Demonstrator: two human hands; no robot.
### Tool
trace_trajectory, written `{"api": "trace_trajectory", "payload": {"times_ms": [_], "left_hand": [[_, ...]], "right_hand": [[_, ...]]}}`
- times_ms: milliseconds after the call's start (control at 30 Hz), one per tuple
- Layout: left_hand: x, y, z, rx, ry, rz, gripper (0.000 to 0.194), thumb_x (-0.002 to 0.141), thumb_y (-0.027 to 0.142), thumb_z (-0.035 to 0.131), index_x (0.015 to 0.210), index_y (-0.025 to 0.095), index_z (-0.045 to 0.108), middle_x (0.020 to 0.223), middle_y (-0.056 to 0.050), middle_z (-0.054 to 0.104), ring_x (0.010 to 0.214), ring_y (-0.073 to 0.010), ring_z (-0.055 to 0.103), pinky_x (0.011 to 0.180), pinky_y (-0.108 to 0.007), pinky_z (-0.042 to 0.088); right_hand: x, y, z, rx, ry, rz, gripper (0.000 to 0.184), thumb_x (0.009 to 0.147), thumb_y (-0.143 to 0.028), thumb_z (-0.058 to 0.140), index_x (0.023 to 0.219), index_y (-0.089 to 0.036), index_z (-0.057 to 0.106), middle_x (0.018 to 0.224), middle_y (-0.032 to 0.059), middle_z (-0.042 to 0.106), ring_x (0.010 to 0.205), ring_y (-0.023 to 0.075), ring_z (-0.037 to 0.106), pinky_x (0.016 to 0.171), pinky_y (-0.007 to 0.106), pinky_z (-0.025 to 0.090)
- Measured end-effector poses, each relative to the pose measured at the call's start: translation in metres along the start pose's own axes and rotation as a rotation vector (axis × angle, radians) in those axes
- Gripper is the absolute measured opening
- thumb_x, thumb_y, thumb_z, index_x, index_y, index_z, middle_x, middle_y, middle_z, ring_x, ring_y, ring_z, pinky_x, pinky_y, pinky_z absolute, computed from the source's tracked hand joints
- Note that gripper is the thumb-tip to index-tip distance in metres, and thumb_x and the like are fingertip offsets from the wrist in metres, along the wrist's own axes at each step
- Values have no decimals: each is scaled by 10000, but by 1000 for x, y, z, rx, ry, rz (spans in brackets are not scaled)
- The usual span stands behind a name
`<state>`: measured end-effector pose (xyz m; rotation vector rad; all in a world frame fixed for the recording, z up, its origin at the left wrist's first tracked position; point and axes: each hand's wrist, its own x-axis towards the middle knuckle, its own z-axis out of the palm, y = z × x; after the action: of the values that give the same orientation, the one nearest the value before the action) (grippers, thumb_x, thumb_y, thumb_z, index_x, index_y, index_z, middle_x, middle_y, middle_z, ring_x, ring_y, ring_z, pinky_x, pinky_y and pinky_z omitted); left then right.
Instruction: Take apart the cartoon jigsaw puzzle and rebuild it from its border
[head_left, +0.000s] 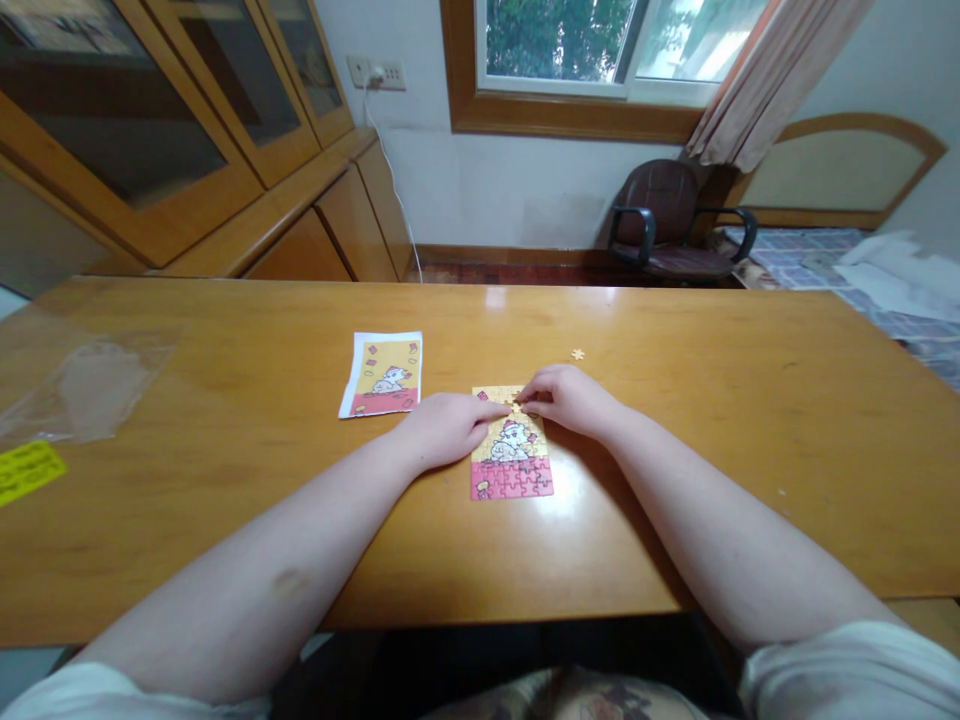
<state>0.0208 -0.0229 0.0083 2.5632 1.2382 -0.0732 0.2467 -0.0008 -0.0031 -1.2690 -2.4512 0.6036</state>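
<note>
A small jigsaw puzzle (pixel 510 478), mostly assembled, lies on the table in front of me. It shows a white cartoon animal in a red hat on yellow and pink. My left hand (pixel 450 428) rests at its left edge, index finger stretched across the upper part, the thumb lower down. From the right, my right hand (pixel 566 400) reaches over the top right corner, thumb and finger pinched on what looks like a puzzle piece near a small gap. The fingers partly hide that piece. One loose puzzle piece (pixel 577 354) lies beyond my right hand.
A printed reference picture (pixel 388 375) with the same design lies left of the puzzle. Clear plastic bag (pixel 90 385) and a yellow label (pixel 30 472) sit at the table's left side. Behind the table (pixel 262 320) stand a wooden cabinet (pixel 360 215) and an office chair (pixel 660 215).
</note>
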Motion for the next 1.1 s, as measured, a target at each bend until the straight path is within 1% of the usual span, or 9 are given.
{"api": "trace_trajectory", "payload": {"times_ms": [133,267,433,600,700,800,900,967,1100], "left_hand": [[0,0,0,-14,10,-15,433,925,286,404,1319,360,567,1236,-5,673,1058,-241,653,844,-351,511],[-1,1,-2,-24,6,-30,446,922,283,403,1333,372,552,1239,-4,671,1056,-253,654,842,-371,515],[-1,3,-2,-19,-6,-39,443,919,282,409,1325,368,563,1224,-17,679,1046,-265,655,834,-380,517],[-1,4,0,-17,9,-48,431,926,298,414,1323,371,563,1224,-17,678,1046,-267,657,839,-385,517],[-1,4,-2,-30,28,-65,427,927,282,415,1316,360,571,1227,-17,677,1052,-263,657,860,-385,513],[-2,3,-5,-52,54,-86,432,928,263,401,1321,322,571,1253,-27,662,1081,-264,647,882,-391,511],[-2,2,-6,-71,69,-92,432,931,269,386,1322,278,571,1277,-34,648,1114,-260,633,912,-390,505],[-1,1,-5,-70,68,-96,430,931,275,385,1317,272,574,1280,-34,645,1117,-257,632,920,-391,503],[-1,0,-4,-81,73,-101,424,930,277,387,1306,273,582,1276,-30,648,1117,-250,633,922,-388,505]], "right_hand": [[-3,-3,-10,-27,15,-28,155,848,-207,619,900,-179,763,861,64,733,798,170,638,783,294,468],[-6,-6,-17,-53,-51,-38,210,843,-190,568,889,-173,772,817,63,727,741,164,623,730,278,455],[-6,-8,-15,-81,-120,-43,224,845,-202,556,886,-194,776,815,51,729,725,160,610,705,268,434],[-5,-11,-15,-92,-132,-24,234,852,-211,545,908,-198,772,866,52,742,764,168,629,725,268,439],[-5,-8,-22,-180,-38,106,260,868,-223,514,937,-195,763,918,64,744,819,187,647,753,277,451],[-7,4,-36,-388,80,378,283,885,-264,496,986,-189,750,984,108,732,863,228,656,760,312,461],[-11,20,-49,-522,61,564,272,866,-235,516,1010,-204,744,1019,119,727,879,248,664,738,319,465],[-14,28,-55,-521,35,579,265,849,-208,534,1002,-232,749,1029,102,729,891,247,664,726,311,466],[-16,36,-54,-478,-5,509,254,834,-231,564,998,-251,756,1061,94,720,906,260,660,717,317,470]]}}
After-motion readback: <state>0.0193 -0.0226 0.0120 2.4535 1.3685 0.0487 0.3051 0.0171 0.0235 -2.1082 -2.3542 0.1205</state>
